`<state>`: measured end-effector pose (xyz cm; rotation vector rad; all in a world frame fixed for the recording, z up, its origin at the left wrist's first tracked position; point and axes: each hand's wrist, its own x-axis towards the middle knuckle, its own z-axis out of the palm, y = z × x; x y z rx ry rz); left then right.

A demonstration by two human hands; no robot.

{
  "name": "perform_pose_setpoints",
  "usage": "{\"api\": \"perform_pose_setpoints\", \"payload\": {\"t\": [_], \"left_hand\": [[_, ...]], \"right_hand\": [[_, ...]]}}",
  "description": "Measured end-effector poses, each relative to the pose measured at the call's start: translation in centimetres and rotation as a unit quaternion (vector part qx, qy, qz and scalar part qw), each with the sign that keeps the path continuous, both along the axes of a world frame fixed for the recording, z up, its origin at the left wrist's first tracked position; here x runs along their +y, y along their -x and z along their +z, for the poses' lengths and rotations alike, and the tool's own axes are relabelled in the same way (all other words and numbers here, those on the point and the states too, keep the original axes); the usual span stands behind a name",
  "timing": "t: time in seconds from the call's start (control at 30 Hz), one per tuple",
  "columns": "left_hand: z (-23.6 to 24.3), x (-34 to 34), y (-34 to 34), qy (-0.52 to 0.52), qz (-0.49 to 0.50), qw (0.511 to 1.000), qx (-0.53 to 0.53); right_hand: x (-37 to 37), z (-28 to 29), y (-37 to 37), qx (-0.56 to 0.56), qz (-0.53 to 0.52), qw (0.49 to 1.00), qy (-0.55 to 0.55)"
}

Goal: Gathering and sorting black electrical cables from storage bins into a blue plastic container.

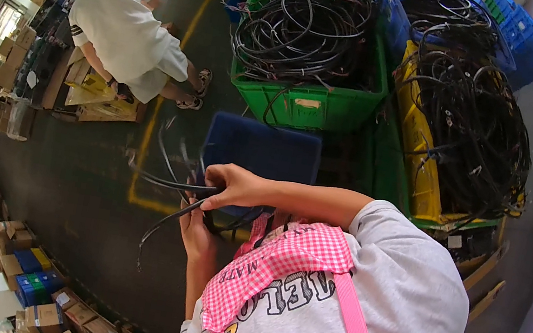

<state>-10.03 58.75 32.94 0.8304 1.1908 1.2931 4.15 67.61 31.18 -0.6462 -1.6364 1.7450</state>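
A bundle of black cables (186, 187) is gripped in my right hand (234, 186), its thumb and fingers closed round it. Loose cable ends fan out to the left, some smeared by motion. Just below, my left hand (196, 231) is closed on the same cables, its fingers partly covered by them. More cable hangs behind my hands, near the pink checked apron (287, 250). Directly beyond my right hand stands a dark blue bin (263, 147).
Heaped black cables fill a green crate (306, 106) ahead and a yellow crate (419, 168) to the right. Behind them stand blue crates (517, 36). A person in white (116, 26) bends over boxes at the far left. Cardboard boxes (45, 319) line the lower left.
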Motion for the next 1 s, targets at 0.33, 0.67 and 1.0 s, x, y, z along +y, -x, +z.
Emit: {"api": "perform_pose_setpoints", "payload": {"t": [0.33, 0.67, 1.0], "left_hand": [[7.5, 4.8, -0.4, -0.185, 0.178, 0.96, -0.111], [2.3, 0.2, 4.6, -0.062, 0.344, 0.911, -0.218], [-2.0, -4.1, 12.6, 0.048, 0.346, 0.886, -0.306]], "right_hand": [[15.8, 11.6, -14.0, 0.342, -0.277, 0.897, -0.033], [26.4, -7.9, -29.4, 0.22, -0.534, 0.788, 0.214], [4.9, -12.8, -11.0, 0.033, -0.546, 0.832, 0.096]]}}
